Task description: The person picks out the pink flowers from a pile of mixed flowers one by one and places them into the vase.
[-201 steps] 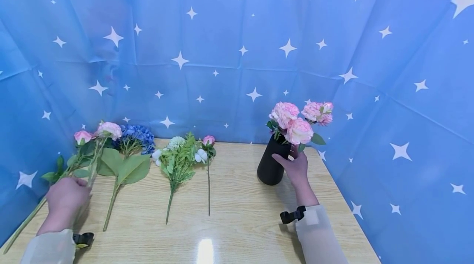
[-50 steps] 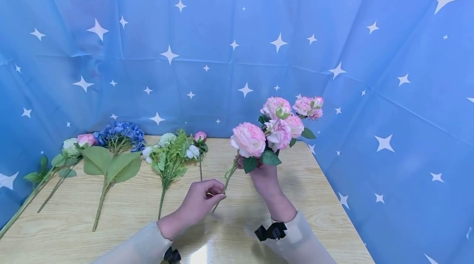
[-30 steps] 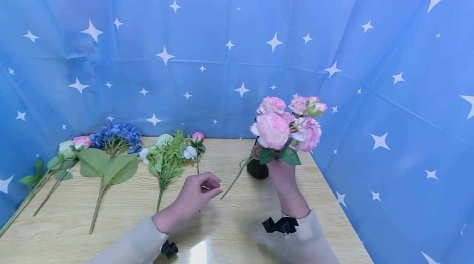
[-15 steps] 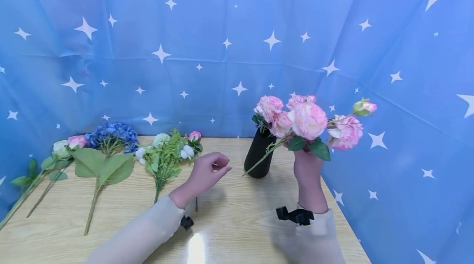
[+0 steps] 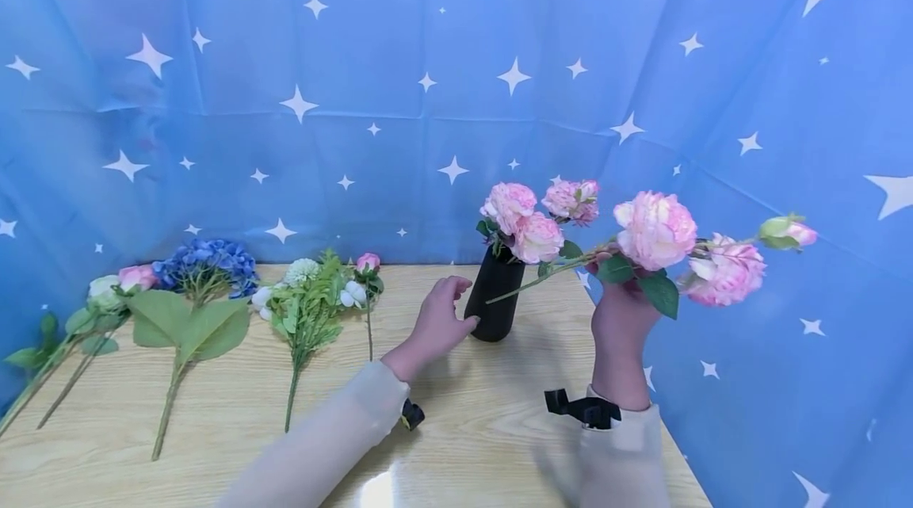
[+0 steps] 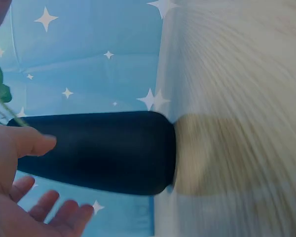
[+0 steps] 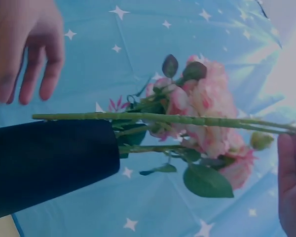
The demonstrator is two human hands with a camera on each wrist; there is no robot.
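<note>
My right hand [image 5: 623, 326] holds a pink peony stem [image 5: 656, 231] with two blooms and a bud, raised right of the black vase [image 5: 492, 306]. Its bare stem end slants down to the left and overlaps the vase in the head view. In the right wrist view the stem [image 7: 187, 119] lies alongside the vase mouth, outside it. Several pink peonies [image 5: 536, 238] stand in the vase, which is upright on the table. My left hand [image 5: 437, 326] is beside the vase, thumb and fingers spread apart, holding nothing; in the left wrist view its thumb [image 6: 37, 143] overlaps the vase wall.
On the left of the wooden table [image 5: 456, 429] lie a blue hydrangea [image 5: 207, 266], pale green and pink roses [image 5: 107, 294], a green sprig with white blooms [image 5: 303, 310] and a small pink rosebud stem [image 5: 368, 262]. A starry blue curtain [image 5: 371, 56] hangs behind.
The left hand, earlier at the stem, has let go and moved right to the vase. The right hand, earlier at the vase, has carried the peony stem rightward, away from it.
</note>
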